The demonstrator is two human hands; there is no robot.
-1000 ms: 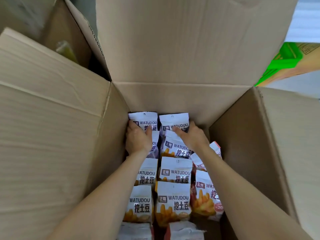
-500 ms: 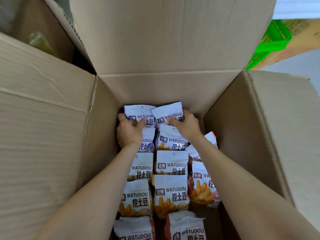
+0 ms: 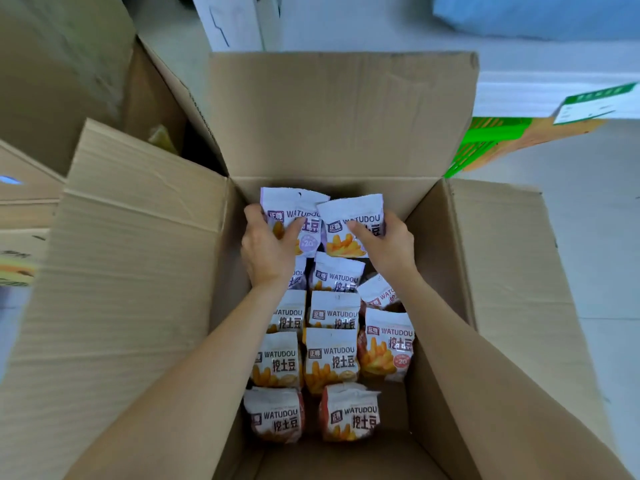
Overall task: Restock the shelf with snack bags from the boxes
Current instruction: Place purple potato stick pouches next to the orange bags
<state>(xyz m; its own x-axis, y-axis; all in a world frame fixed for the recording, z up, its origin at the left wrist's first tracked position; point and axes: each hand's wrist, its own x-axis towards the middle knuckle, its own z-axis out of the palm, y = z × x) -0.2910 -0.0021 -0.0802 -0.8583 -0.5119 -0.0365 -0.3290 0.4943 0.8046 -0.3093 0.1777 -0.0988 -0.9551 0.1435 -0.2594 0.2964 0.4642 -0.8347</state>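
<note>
An open cardboard box [image 3: 440, 306] in front of me holds several white WATUDOU snack bags [image 3: 332, 358] in rows. At the far end of the box, my left hand [image 3: 266, 251] grips a purple-trimmed snack bag [image 3: 291, 209], thumb across its front. Beside it, my right hand [image 3: 388, 247] grips a second purple-trimmed bag [image 3: 349, 216] the same way. Both bags are lifted above the rows and their upper corners overlap. The shelf is not in view.
Wide flaps [image 3: 131, 271] fold out on the left, far and right sides of the box. Another open carton [image 3: 69, 71] stands at the back left. A green and orange box [image 3: 502, 140] lies on the pale floor at the right.
Both hands have lifted their bags up out of the far row. The camera has pulled back and up, so more floor and more of the box's near end show.
</note>
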